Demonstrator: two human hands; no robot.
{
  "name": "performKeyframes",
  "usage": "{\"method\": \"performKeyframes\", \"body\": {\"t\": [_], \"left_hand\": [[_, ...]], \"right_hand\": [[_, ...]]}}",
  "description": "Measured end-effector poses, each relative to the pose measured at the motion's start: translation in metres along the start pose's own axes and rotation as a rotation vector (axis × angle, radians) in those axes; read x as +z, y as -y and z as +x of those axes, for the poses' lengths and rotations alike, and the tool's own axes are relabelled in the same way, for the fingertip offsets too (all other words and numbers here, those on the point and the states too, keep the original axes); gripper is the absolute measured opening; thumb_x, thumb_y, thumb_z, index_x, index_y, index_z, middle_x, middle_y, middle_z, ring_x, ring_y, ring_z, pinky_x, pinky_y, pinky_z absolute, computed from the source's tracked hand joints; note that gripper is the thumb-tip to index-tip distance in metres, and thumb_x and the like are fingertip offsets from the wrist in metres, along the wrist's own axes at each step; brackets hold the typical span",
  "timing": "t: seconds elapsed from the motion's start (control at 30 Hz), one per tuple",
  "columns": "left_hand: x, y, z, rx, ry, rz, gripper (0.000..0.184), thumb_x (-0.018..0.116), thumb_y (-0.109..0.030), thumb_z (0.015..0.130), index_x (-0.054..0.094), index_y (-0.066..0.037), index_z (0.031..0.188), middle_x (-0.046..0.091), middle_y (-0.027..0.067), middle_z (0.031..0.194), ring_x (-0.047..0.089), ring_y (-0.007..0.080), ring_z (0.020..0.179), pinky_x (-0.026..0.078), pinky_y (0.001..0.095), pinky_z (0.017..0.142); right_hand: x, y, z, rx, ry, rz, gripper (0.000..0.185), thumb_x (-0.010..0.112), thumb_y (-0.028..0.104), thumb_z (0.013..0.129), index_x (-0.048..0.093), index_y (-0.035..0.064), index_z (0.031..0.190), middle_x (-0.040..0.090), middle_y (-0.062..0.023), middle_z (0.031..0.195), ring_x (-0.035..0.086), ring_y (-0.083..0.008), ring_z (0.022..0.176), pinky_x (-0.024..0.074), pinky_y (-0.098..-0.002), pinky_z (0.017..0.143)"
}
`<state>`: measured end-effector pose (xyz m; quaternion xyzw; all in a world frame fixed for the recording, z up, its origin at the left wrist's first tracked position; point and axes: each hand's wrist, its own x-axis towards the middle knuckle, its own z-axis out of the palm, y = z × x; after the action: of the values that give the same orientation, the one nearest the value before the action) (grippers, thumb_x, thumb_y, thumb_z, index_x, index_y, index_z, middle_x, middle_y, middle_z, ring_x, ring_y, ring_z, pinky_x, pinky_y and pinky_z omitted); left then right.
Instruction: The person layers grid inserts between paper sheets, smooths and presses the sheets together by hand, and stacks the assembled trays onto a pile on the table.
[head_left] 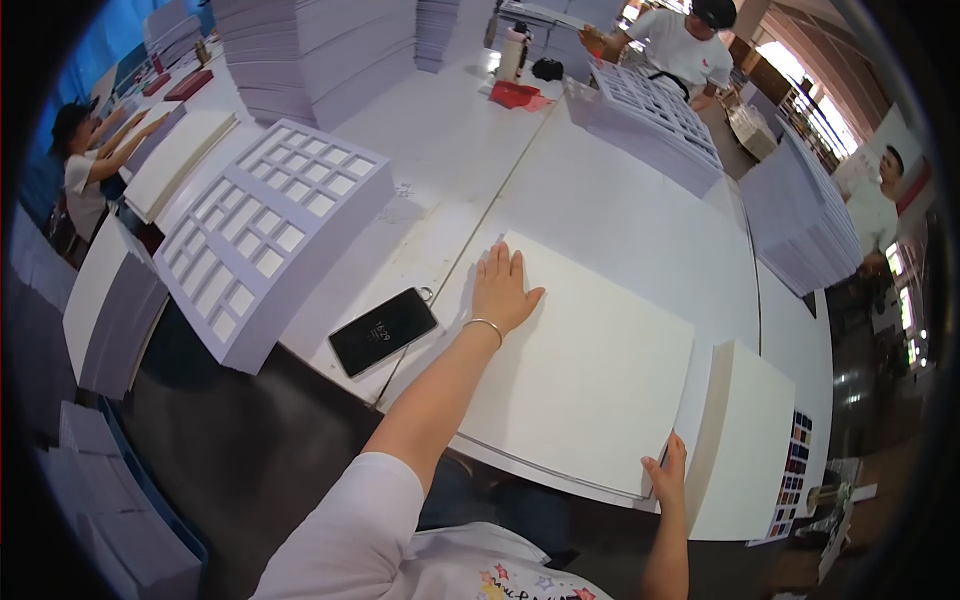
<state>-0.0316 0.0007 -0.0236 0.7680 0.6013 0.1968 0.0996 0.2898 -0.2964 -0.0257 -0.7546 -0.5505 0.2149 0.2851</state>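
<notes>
A large white board point(590, 370) lies on the white table in front of me; what looks like another sheet edge shows along its near side. My left hand point(505, 290) rests flat on its far left part, fingers stretched out, with a bangle point(487, 325) at the wrist. At the near right corner is my right hand point(668, 470), its thumb by the corner and its fingers extended along the right edge. To the left of my left forearm lies a black-screened phone point(384, 331) with a ring at one corner.
A stack of white boards point(745, 440) stands at right, beside a colour swatch card point(795, 475). Stacked window-cut panels point(275, 215) sit at left, more point(655, 115) at the back. Tall board stacks point(800, 215) flank the table point(610, 215). Several people work around it.
</notes>
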Motion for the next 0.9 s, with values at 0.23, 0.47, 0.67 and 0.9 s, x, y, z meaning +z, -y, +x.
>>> {"method": "performKeyframes", "body": {"t": [0.23,0.47,0.67,0.9], "left_hand": [[0.009,0.003,0.001,0.030,-0.031,0.093,0.072,0.045,-0.052,0.085,0.033,0.000,0.135,0.025,0.0214,0.143,0.020,0.0315,0.134,0.017,0.0469,0.108],[0.004,0.004,0.000,0.072,-0.040,0.116,0.070,0.046,-0.050,0.085,0.034,0.001,0.133,0.028,0.0230,0.140,0.022,0.0337,0.133,0.019,0.0488,0.106],[0.005,0.005,0.000,0.110,-0.069,0.140,0.069,0.047,-0.048,0.085,0.035,0.001,0.132,0.030,0.0240,0.139,0.024,0.0344,0.131,0.021,0.0484,0.105],[0.006,0.007,0.000,0.123,-0.068,0.147,0.068,0.048,-0.047,0.085,0.036,0.002,0.131,0.029,0.0245,0.139,0.025,0.0355,0.130,0.023,0.0481,0.104]], "right_hand": [[-0.005,0.002,0.000,-0.025,0.036,-0.249,0.075,0.067,0.026,0.070,0.035,-0.0010,0.133,0.038,-0.0203,0.130,0.032,-0.0349,0.120,0.0229,-0.0445,0.104],[-0.033,0.051,0.027,-0.036,0.155,-0.696,0.047,0.059,0.037,0.080,0.056,0.0050,0.114,0.057,-0.0084,0.112,0.047,-0.0276,0.109,0.0191,-0.0642,0.098],[0.017,0.035,0.148,-0.088,-0.372,-0.127,0.040,0.055,0.032,0.084,0.055,0.0015,0.110,0.046,-0.0241,0.125,0.043,-0.0360,0.114,0.0339,-0.0445,0.098],[0.054,0.044,0.181,0.108,-0.432,-0.401,0.046,0.053,0.031,0.084,0.048,0.0019,0.120,0.041,-0.0287,0.128,0.041,-0.0397,0.116,0.0347,-0.0442,0.097]]}}
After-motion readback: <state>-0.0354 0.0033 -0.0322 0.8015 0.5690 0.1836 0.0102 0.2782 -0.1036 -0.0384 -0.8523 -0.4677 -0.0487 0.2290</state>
